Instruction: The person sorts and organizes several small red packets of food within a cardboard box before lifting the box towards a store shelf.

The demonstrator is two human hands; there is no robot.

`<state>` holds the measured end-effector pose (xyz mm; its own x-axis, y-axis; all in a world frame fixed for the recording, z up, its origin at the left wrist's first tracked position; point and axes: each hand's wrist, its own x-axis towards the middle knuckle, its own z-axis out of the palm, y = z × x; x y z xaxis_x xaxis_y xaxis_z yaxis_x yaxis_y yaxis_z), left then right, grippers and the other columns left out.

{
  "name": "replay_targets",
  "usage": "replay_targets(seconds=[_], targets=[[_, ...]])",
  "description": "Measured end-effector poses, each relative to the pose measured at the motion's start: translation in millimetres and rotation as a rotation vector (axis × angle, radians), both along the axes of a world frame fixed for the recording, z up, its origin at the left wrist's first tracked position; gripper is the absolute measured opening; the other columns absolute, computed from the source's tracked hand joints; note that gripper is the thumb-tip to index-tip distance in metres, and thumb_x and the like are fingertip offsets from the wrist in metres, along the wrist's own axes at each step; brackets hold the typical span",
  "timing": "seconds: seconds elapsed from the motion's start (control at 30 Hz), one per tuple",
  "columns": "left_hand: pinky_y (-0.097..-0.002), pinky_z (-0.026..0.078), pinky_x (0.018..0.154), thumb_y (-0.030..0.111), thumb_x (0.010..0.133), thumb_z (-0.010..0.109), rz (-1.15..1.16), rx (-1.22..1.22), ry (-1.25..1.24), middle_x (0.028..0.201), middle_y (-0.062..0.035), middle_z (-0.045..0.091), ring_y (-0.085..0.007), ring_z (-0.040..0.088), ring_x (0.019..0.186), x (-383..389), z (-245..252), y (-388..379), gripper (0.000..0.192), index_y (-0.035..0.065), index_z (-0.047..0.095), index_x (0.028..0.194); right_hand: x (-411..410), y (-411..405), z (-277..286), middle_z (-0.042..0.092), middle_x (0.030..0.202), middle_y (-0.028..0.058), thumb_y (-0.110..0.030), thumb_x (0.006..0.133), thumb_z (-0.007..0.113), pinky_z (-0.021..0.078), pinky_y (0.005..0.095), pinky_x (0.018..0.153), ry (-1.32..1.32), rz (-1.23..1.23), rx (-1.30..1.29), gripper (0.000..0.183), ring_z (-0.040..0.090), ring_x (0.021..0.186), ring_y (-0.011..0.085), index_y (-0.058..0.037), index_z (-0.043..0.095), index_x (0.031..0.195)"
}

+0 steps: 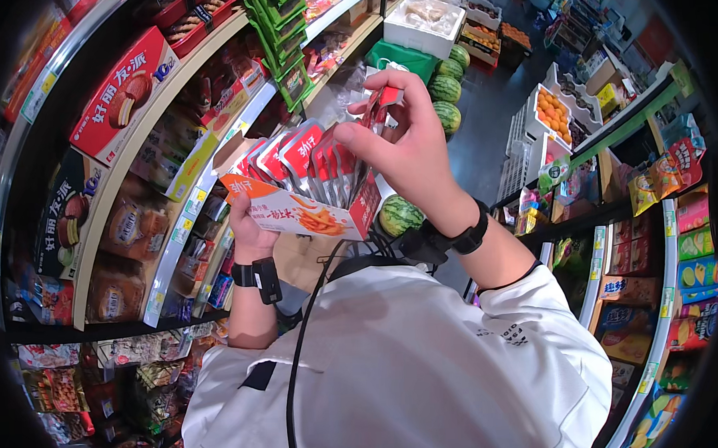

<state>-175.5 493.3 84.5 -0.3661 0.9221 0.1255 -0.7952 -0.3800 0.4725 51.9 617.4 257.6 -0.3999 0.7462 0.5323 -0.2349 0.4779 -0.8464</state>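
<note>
My left hand (pixel 252 228) grips the lower left corner of an open white, orange and red cardboard display box (pixel 298 217), which is tilted in front of my chest. A row of small red and silver snack sachets (pixel 305 151) stands inside it. Over the box's right end, my right hand (pixel 406 126) pinches one or more red sachets (pixel 378 112) between thumb and fingers; how many cannot be told. The lower edge of what it pinches meets the row in the box. Both wrists wear black straps with small devices.
Shelves of packaged snacks curve along the left, with a red pie carton (pixel 125 96) and hanging green packets (pixel 279 47). Watermelons (pixel 446 90), a green box (pixel 400 60) and a white foam box (pixel 424 23) are ahead. More shelves and an orange fruit crate (pixel 551 116) line the right.
</note>
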Motion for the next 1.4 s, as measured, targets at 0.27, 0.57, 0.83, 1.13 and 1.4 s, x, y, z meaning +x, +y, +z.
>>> replay_targets(seconds=[0.27,0.57,0.83,1.13,1.4], targets=[[-0.0487,0.049,0.096,0.036,0.086,0.063,0.018,-0.038,0.02,0.118,-0.0091,0.066,-0.0293,0.064,0.107,-4,-2,-2,0.044,0.0078,0.059,0.12,10,-3,8,0.052,0.106,0.0056,-0.025,0.077,0.082,0.0503,0.0268,0.074,0.003,0.152,-0.035,0.058,0.056,0.092,0.0128,-0.0057,0.046,0.117],[-0.0466,0.054,0.088,0.033,0.086,0.067,0.056,-0.042,-0.024,0.107,-0.0103,0.07,-0.0294,0.068,0.097,-1,5,-4,0.036,0.0077,0.062,0.111,12,-7,13,0.056,0.103,0.0042,-0.023,0.076,0.083,0.0515,0.0276,0.072,-0.031,0.173,-0.095,0.06,0.058,0.092,0.0133,-0.0054,0.045,0.12],[-0.0479,0.053,0.089,0.033,0.086,0.067,0.022,-0.028,-0.022,0.107,-0.0108,0.07,-0.0302,0.068,0.098,-5,4,-3,0.036,0.0076,0.062,0.111,3,-13,9,0.056,0.102,0.0066,-0.024,0.069,0.087,0.0522,0.0287,0.073,-0.094,-0.008,0.101,0.064,0.058,0.092,0.015,-0.0052,0.049,0.117],[-0.0493,0.052,0.09,0.035,0.088,0.061,0.051,-0.033,0.018,0.11,-0.0087,0.069,-0.0297,0.066,0.1,-7,12,-3,0.036,0.0092,0.063,0.113,-7,-26,5,0.043,0.121,0.0105,-0.015,0.069,0.087,0.0565,0.0331,0.08,0.054,-0.007,-0.038,0.068,0.055,0.103,0.0188,-0.0032,0.044,0.12],[-0.0484,0.052,0.091,0.033,0.089,0.06,0.098,-0.029,0.023,0.108,-0.0101,0.069,-0.03,0.067,0.099,-7,13,-3,0.033,0.0086,0.063,0.111,-8,-28,-3,0.038,0.132,0.0126,-0.004,0.071,0.083,0.0574,0.0335,0.084,0.205,0.018,-0.057,0.071,0.053,0.119,0.0234,-0.005,0.036,0.124]])
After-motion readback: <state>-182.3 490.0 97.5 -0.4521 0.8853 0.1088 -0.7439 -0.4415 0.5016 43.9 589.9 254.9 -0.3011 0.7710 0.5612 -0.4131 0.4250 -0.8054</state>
